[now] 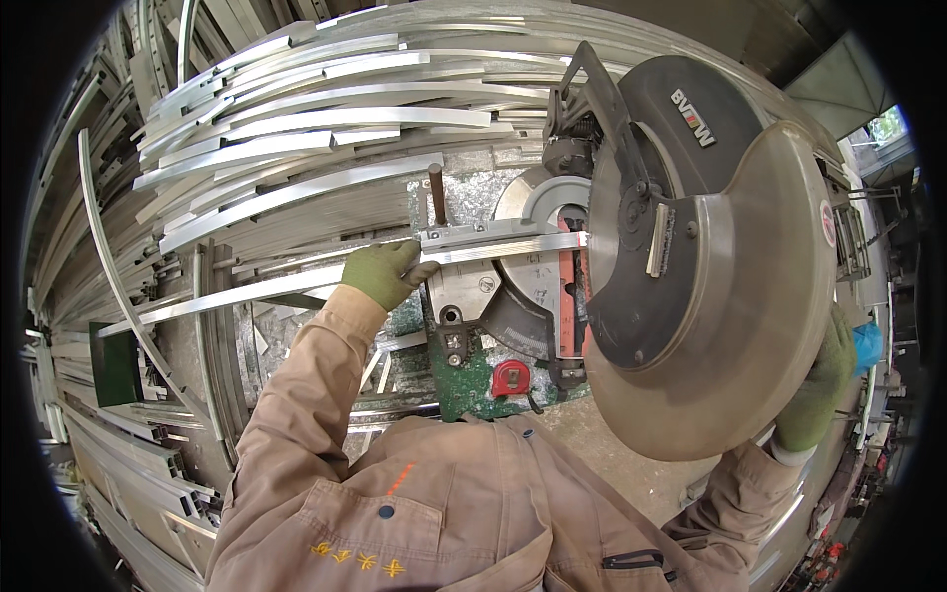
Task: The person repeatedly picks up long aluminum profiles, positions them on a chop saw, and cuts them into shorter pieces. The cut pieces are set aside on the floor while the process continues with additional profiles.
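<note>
My left hand (381, 274), in a green glove, is closed around a long silver metal bar (247, 295). The bar runs from the far left across the bed of a miter saw (457, 293), along its fence (473, 235), and its end lies by the red slotted insert (567, 296). Over the right side hangs the saw head, with a black housing (691, 123) and a large cloudy blade guard (730, 326). My right hand (827, 380), gloved too, is beyond the guard's right edge; its fingers are hidden. Beside it shows something blue (867, 347).
A red tape measure (511, 378) lies on the green base (456, 385) in front of the saw. Many silver metal profiles (326, 123) are piled behind and left. A curved strip (104, 247) crosses the left side, near a dark green panel (116, 365).
</note>
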Tool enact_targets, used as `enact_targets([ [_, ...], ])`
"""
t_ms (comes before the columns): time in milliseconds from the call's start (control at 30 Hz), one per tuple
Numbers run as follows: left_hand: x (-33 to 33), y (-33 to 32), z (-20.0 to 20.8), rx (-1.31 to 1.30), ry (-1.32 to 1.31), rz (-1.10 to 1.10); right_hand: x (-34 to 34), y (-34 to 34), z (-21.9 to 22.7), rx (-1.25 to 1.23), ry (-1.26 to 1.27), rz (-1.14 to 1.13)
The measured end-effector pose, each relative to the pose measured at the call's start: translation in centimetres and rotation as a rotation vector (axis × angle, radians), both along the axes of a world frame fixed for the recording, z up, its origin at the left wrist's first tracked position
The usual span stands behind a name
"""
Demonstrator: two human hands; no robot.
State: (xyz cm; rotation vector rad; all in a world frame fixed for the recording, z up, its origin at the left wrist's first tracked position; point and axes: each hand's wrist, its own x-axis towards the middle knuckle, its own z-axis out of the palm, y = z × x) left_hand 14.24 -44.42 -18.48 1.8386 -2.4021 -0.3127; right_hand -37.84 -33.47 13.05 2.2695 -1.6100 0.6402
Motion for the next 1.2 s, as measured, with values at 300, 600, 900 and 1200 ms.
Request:
enact_targets([
  [300,0.2,0.2,-0.2,-0.026,-0.032,0.01,1.0,0.5,-0.9,-0.03,-0.008,-0.048],
  [600,-0.2,0.0,0.2,-0.047,-0.036,0.0,1.9,0.7,-0.5,0.025,-0.101,-0.082],
  [900,0.1,0.0,-0.7,-0.065,-0.031,0.006,2.4,0.8,-0.9,-0.048,-0.047,-0.046],
  [1200,-0.2,-0.2,-0.4,-0.04,-0.063,-0.004,2.2,0.9,-1.0,-0.059,-0.037,-0.038],
])
